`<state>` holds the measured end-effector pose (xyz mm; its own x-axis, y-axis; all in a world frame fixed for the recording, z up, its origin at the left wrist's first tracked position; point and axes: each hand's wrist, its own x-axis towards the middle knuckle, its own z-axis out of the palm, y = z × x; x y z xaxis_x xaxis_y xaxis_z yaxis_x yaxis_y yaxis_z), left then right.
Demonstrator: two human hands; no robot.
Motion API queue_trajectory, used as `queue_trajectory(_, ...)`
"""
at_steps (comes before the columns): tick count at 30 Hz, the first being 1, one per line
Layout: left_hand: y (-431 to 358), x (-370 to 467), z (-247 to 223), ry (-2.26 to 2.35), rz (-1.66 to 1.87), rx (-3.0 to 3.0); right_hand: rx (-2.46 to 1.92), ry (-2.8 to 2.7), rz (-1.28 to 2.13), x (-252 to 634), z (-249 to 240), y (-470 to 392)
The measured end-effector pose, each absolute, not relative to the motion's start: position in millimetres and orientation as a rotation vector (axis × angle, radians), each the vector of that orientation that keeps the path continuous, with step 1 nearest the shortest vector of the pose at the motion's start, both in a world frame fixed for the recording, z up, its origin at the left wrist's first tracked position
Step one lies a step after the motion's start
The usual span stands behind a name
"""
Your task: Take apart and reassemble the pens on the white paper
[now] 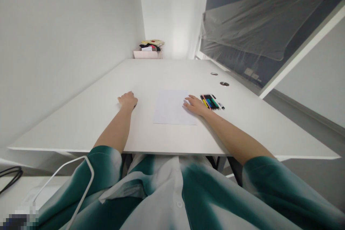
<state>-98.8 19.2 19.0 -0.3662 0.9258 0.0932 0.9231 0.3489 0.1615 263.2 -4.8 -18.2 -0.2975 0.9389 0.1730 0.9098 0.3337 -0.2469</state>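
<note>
A blank white sheet of paper (pixel 172 109) lies flat on the white table (pixel 164 138) in front of me. To its left, my left hand (pixel 127 99) rests on the tabletop with its fingers curled closed. Small dark bits show at the edge of that hand, but what it holds is mostly hidden. My right hand (pixel 194 105) lies open over the sheet's right edge, fingers spread and pointing left, with nothing held. Just beyond it is a row of colored pens (pixel 211 101), among them yellow, blue, green and black ones, set side by side.
Two round cable grommets (pixel 224 84) are set in the table's right side. At the far end stands a pale box (pixel 146 54) with cloth-like items piled on it. A plastic-covered dark panel (pixel 250 32) rises along the right; a white wall (pixel 67 36) borders the left.
</note>
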Motion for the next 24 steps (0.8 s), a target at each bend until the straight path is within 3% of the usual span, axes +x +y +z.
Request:
queue_trajectory(8,17.5,-89.1,19.4,2.389,0.624,1.718,-1.617,-2.291,0.150,263.2,-18.5,-4.4)
queue_trajectory(15,21.2,-51.8,8.6,1.641,1.153,1.509,-1.465,-2.221,0.127,261.7,-16.0,-5.4)
queue_trajectory(24,-13.5,14.3,11.7,1.038,1.238,1.239,-1.130,-2.148,0.393,233.9,-5.6,-22.8)
